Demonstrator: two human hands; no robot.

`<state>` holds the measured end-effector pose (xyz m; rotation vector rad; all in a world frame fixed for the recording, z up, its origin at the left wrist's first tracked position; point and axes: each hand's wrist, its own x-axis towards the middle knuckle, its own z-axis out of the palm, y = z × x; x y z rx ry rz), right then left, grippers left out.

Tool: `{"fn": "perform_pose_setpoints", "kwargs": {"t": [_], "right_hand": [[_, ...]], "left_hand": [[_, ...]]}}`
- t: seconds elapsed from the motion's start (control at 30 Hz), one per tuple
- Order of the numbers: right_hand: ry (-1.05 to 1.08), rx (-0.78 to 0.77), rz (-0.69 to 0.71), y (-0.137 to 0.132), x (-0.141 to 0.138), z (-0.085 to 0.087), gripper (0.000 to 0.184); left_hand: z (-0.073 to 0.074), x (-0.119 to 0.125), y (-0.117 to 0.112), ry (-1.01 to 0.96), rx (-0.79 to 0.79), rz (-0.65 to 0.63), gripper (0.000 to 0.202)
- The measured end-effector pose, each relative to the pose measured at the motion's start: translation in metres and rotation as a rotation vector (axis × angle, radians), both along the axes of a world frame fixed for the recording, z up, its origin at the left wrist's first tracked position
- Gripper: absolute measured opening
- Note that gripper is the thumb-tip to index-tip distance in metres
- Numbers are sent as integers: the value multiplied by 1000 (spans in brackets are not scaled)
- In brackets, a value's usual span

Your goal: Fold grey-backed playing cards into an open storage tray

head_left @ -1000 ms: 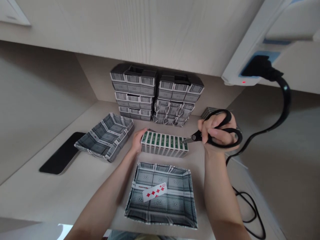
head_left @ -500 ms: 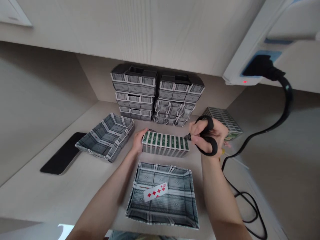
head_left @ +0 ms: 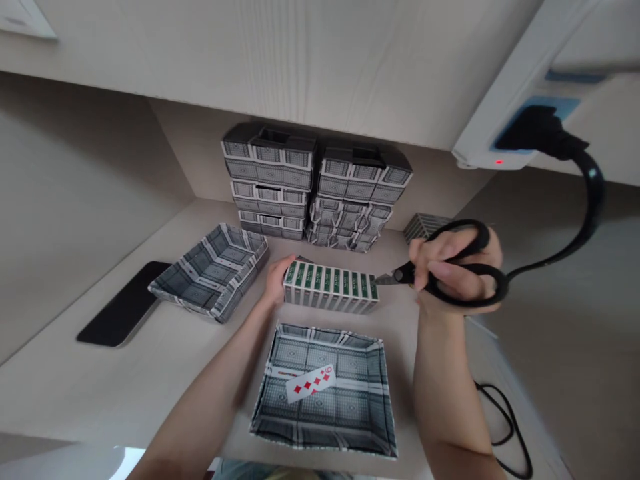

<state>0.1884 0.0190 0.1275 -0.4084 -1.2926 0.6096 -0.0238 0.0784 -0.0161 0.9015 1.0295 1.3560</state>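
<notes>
My right hand (head_left: 453, 270) grips black scissors (head_left: 450, 273), fingers through the loops, with the blade tip touching the right end of a wrapped block of green-backed card packs (head_left: 330, 288) in the middle of the desk. My left hand (head_left: 276, 280) presses against the left end of that block, fingers curled round its edge. In front of the block lies a tray folded from playing cards (head_left: 325, 427), and a six of diamonds card (head_left: 310, 383) lies face up inside it.
A second card tray (head_left: 213, 270) sits to the left, beside a black phone (head_left: 123, 303). Two stacks of card-made boxes (head_left: 313, 190) stand against the back wall. Another pack block (head_left: 423, 225) is behind my right hand. A black cable (head_left: 593, 200) hangs from a power strip (head_left: 505, 127) at the right.
My right hand with the scissors has swung back to the right and opened out from the block's end; the blade tip stays at the block's right end. My left hand has not moved.
</notes>
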Motion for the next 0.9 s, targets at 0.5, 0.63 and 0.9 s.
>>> {"fn": "perform_pose_setpoints", "kwargs": {"t": [0.5, 0.63, 0.9], "right_hand": [[-84, 66, 91, -5, 2, 2, 15], [-106, -7, 88, -5, 1, 1, 17], [-46, -19, 69, 1, 0, -1, 20]], "left_hand": [[0, 0, 0, 30, 47, 2, 26], [2, 0, 0, 20, 37, 0, 25], [-2, -2, 1, 53, 57, -17, 29]]}}
